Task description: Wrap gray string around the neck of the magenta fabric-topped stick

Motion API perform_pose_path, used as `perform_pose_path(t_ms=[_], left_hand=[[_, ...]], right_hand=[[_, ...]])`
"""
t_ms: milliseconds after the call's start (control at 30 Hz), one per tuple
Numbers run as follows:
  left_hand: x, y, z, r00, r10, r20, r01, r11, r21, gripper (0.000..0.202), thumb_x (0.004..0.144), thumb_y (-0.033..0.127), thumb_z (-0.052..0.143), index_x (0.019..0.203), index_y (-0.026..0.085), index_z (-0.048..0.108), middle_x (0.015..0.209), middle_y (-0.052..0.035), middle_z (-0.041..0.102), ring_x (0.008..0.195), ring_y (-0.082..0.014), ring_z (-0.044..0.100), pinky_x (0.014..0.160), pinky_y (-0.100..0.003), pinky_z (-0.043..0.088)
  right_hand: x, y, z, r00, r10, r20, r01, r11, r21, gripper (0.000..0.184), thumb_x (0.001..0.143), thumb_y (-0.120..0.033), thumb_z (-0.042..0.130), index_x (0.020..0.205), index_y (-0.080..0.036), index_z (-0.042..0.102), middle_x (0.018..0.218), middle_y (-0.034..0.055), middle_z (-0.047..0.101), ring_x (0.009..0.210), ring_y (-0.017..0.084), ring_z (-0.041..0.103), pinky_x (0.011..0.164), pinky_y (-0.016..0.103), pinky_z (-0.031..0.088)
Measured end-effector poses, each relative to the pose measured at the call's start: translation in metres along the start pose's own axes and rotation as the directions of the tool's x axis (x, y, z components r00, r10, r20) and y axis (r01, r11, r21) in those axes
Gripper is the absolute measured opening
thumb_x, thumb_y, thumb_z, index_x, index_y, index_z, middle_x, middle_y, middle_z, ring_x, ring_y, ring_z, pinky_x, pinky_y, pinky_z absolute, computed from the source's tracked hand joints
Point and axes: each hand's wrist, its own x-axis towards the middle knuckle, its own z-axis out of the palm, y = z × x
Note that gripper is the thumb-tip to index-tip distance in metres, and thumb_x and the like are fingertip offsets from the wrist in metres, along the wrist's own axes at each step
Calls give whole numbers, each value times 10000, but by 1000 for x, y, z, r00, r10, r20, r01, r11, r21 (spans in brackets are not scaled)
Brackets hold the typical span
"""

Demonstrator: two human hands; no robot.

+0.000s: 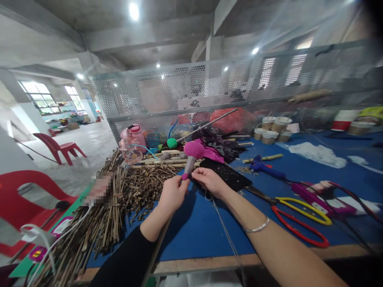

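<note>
My left hand [173, 193] is closed around a stick [159, 246] whose lower end runs down along my left forearm. At its top is a round pink cloth-covered head [194, 149], with a grey-wrapped neck [189, 164] below and a magenta band by my fingertips. Close beside the neck, my right hand [211, 181] has thumb and fingers pinched together. A thin pale string [224, 225] hangs from under that hand over the table's front edge. What lies exactly between the right fingertips is too small to see well.
Dried stalks [104, 219] are heaped at left on the blue table [191, 235]. Large scissors [295, 215] with red and yellow handles lie right, near a blue glue gun [266, 167] and power strip [323, 199]. Behind are a pink jug [137, 137], paper cups [271, 131] and a perforated metal screen [167, 95].
</note>
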Motion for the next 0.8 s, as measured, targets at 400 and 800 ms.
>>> perform_pose_path(t_ms=[400, 800], left_hand=[[0, 14, -3, 935, -127, 332, 320, 710, -627, 317, 748, 457, 559, 813, 147, 569, 424, 65, 452, 258, -31, 266, 296, -173, 188], [-3, 11, 14, 966, -202, 162, 257, 822, -508, 361, 747, 448, 592, 977, 182, 512, 549, 83, 429, 316, -14, 297, 322, -165, 208]], right_hand=[[3, 1, -4, 992, 35, 119, -63, 969, 239, 346, 635, -421, 700, 777, -165, 517, 496, -77, 460, 328, 13, 160, 314, 184, 61], [4, 4, -3, 995, 94, 45, -99, 984, 145, 363, 661, -458, 680, 681, -177, 451, 397, -118, 273, 323, 30, 160, 314, 195, 83]])
